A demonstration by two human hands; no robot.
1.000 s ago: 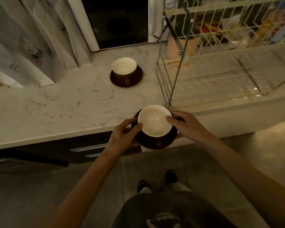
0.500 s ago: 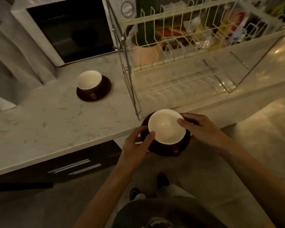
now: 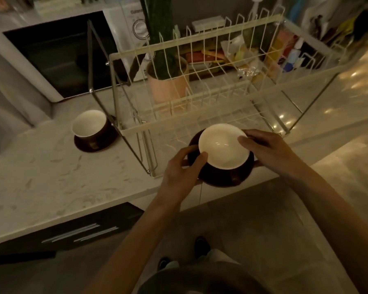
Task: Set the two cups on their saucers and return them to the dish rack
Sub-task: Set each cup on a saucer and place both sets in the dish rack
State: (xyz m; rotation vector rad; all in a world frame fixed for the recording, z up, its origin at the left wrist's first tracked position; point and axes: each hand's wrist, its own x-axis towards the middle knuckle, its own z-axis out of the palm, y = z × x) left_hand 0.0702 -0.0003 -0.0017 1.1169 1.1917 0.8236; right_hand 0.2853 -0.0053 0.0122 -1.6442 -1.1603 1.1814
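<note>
At the bottom of the view are the person's dark shoes (image 3: 201, 247) on the grey floor (image 3: 253, 219), in front of a dark drawer front (image 3: 77, 232) with two metal handles. Above it runs the pale edge of the marble countertop (image 3: 40, 177). Both hands hold one cup and saucer just over this front edge, in front of the lower level of the rack. The left hand (image 3: 182, 172) is closed on the left side of the brown saucer (image 3: 223, 177), with its thumb against the wall of the held cup (image 3: 223, 146). The right hand (image 3: 268, 151) is closed on the right side, thumb on the white rim of the cup. The held cup stands upright on the saucer, white inside and brown outside. The wire dish rack (image 3: 200, 85) stands on the countertop just behind the hands; its lower level looks bare, and its upper level is a cream frame with upright prongs. Left of the rack, well apart from the hands, the second cup (image 3: 89, 124) sits on the second saucer (image 3: 96, 143) on the countertop, near the metal legs of the rack. Between this saucer and the front edge, the countertop is open. Farther back, a pink plant pot (image 3: 168, 81) is seen through the wires, and a white microwave (image 3: 57, 49) stands at the far left. Behind the rack are small items, too blurred to name.
</note>
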